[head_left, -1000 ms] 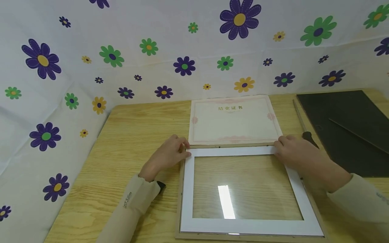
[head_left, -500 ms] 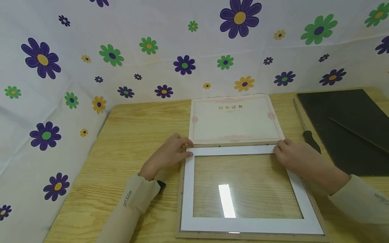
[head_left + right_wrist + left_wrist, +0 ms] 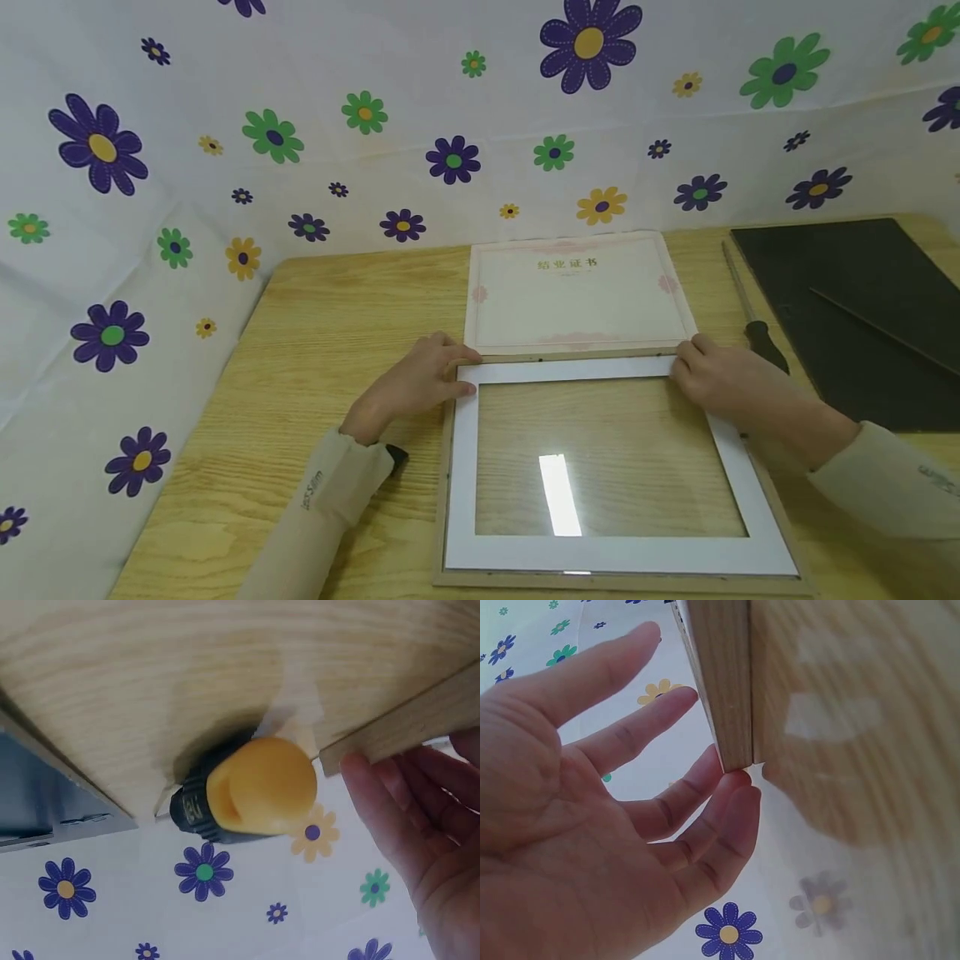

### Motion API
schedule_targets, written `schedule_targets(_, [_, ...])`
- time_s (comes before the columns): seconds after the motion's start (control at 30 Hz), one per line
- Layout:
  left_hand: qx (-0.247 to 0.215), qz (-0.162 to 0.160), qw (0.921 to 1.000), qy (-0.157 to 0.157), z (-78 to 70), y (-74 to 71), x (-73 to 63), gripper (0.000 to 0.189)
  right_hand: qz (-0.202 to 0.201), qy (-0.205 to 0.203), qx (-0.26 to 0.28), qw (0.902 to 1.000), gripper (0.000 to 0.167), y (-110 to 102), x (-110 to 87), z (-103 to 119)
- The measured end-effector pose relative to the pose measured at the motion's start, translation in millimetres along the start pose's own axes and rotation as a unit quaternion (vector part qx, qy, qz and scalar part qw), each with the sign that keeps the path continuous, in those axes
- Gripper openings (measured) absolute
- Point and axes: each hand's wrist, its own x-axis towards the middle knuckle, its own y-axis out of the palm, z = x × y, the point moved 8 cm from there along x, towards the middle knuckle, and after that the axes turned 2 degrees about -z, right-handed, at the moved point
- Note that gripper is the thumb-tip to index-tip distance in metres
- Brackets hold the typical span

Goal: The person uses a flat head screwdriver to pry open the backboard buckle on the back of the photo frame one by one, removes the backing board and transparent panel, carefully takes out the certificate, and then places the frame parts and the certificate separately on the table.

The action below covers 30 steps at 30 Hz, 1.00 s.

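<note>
A light wooden picture frame [image 3: 622,583] lies face down on the table, with a white mat [image 3: 611,554] round a clear glass pane [image 3: 600,450] inside it. At its far left corner, my left hand [image 3: 416,379] rests with the thumb over the mat and the loosely bent fingers touching the frame's end, as the left wrist view shows. My right hand [image 3: 731,383] grips the far right corner, its fingers bunched over the mat. In the right wrist view the right hand's thumb [image 3: 367,787] presses against the frame's wooden edge [image 3: 405,727].
Right behind the frame lies a certificate [image 3: 570,304]. A screwdriver [image 3: 765,346] with a black and yellow handle is near my right hand. Farther right a black backing board [image 3: 862,367] carries a thin dark strip [image 3: 877,329]. A flower-print cloth [image 3: 390,75] hangs behind the table [image 3: 322,317].
My left fingers have shifted slightly to the right along the frame's far corner, and the thumb slightly down the mat. The right hand stays at its corner with only small movement.
</note>
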Motion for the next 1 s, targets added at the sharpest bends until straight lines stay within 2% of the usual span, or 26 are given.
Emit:
schedule_targets(0.13, [0.003, -0.002, 1.0, 0.008, 1.3, -0.7, -0.5, 0.038, -0.025, -0.013, -0.037, 0.9989, 0.066, 0.7, 0.0, 7.0])
schedule_targets(0.23, [-0.001, -0.001, 1.0, 0.007, 1.7, -0.1, -0.6, 0.038, -0.031, -0.011, -0.043, 0.9985, 0.072, -0.6, -0.2, 8.6])
schedule_targets(0.37, [0.001, 0.003, 1.0, 0.009, 0.8, 1.2, 0.4, 0.041, -0.037, -0.006, -0.043, 0.9984, 0.073, -2.7, -1.0, 9.2])
schedule_targets(0.53, [0.027, -0.001, 0.9995, 0.014, -2.1, 3.1, 1.0, 0.046, -0.047, -0.001, -0.043, 0.998, 0.07, -4.2, -1.6, 9.3])
schedule_targets(0.63, [0.035, -0.011, 0.9993, -0.001, -3.4, 3.5, 0.0, 0.046, -0.052, 0.006, -0.032, 0.9981, 0.066, -5.9, -2.8, 7.7])
schedule_targets(0.73, [0.049, -0.022, 0.9984, -0.017, -6.4, 4.4, -1.4, 0.047, -0.048, 0.022, -0.019, 0.9984, 0.048, -6.3, -5.0, 4.3])
schedule_targets(0.8, [0.064, -0.025, 0.9974, -0.023, -9.5, 5.7, -1.9, 0.049, -0.058, 0.034, -0.004, 0.9977, 0.048, -7.1, -5.8, 1.6])
schedule_targets(0.87, [0.084, -0.028, 0.9958, -0.023, -13.0, 6.9, -2.1, 0.05, -0.074, 0.049, 0.025, 0.9957, 0.047, -8.5, -5.4, -1.1])
schedule_targets(0.93, [0.092, -0.029, 0.995, -0.025, -15.7, 7.9, -2.2, 0.051, -0.088, 0.083, 0.087, 0.9888, 0.052, -9.7, -4.9, -7.0])
schedule_targets(0.97, [0.095, -0.03, 0.9946, -0.027, -16.5, 8.2, -2.3, 0.051, -0.078, 0.112, 0.132, 0.9818, 0.045, -8.8, -4.2, -11.7])
schedule_targets(1.0, [0.096, -0.031, 0.9945, -0.028, -17.2, 8.4, -2.6, 0.05, -0.055, 0.148, 0.187, 0.9697, 0.038, -5.7, -3.7, -17.1])
